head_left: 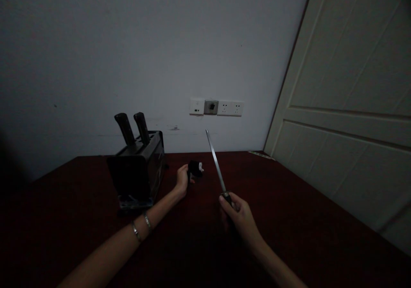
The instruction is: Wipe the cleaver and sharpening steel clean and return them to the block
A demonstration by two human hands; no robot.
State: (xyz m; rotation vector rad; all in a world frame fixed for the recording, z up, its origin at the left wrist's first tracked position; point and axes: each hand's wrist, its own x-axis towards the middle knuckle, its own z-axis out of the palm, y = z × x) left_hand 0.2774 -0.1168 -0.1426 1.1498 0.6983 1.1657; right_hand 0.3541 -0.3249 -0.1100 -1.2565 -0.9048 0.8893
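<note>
My right hand point(241, 213) is wrapped round the dark handle of a sharpening steel point(215, 161), a long thin metal rod that points up and away, its tip raised in front of the wall. To its left, my left hand point(182, 179) is closed on a small dark bundle point(195, 168) with a white end. The bundle looks like cloth, but the dim light hides its exact kind. Rod and bundle are apart. Left of my left hand stands a black knife block point(136, 172) with two black-handled knives point(141, 127) upright in its top slots.
Everything is on or above a dark red table point(276, 202) pushed against a pale wall point(128, 56). Socket plates point(229, 108) and a grey switch plate point(211, 107) sit on that wall. A white panelled door point(340, 151) borders the table on the right.
</note>
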